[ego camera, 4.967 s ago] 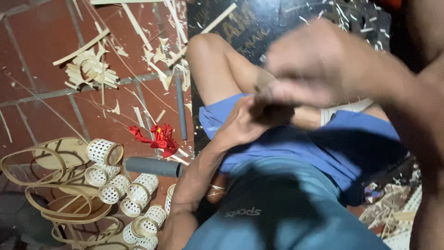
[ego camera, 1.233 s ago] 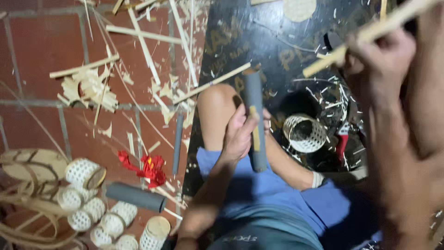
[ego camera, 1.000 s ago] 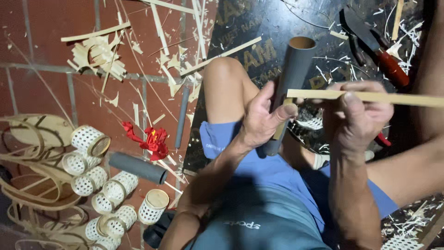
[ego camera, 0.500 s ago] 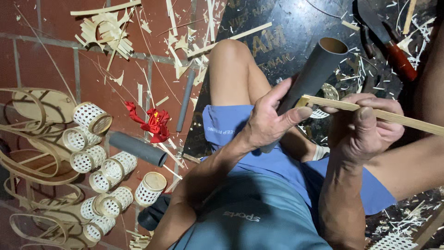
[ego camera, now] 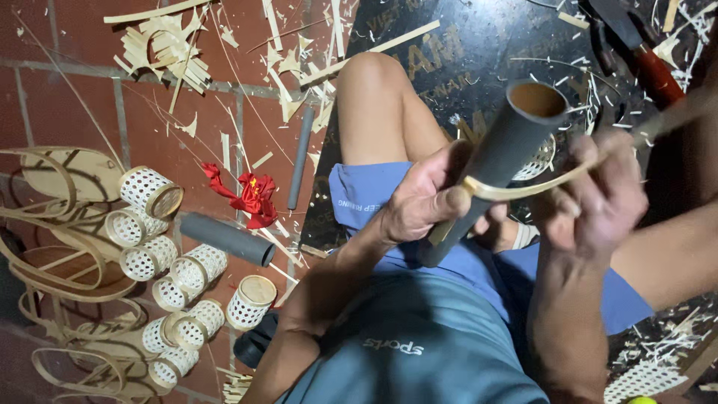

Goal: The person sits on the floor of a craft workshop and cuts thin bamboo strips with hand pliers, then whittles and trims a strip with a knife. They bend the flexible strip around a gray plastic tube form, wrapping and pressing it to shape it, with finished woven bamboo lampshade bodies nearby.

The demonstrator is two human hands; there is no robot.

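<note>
While gripped: grey tube (ego camera: 502, 153) in left hand (ego camera: 426, 198).

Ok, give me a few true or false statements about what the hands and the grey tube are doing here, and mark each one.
1. The left hand grips the dark grey tube. True.
2. A pale bamboo strip bends against that tube, pulled by the right hand. True.
3. The tube in hand lies flat on the tile floor. False: it is held tilted above the lap; a second grey tube lies on the floor.
4. The woven cylinders sit to the person's right. False: they are clustered on the left.
5. The red cloth is wrapped round the tube. False: it lies on the floor.
</note>
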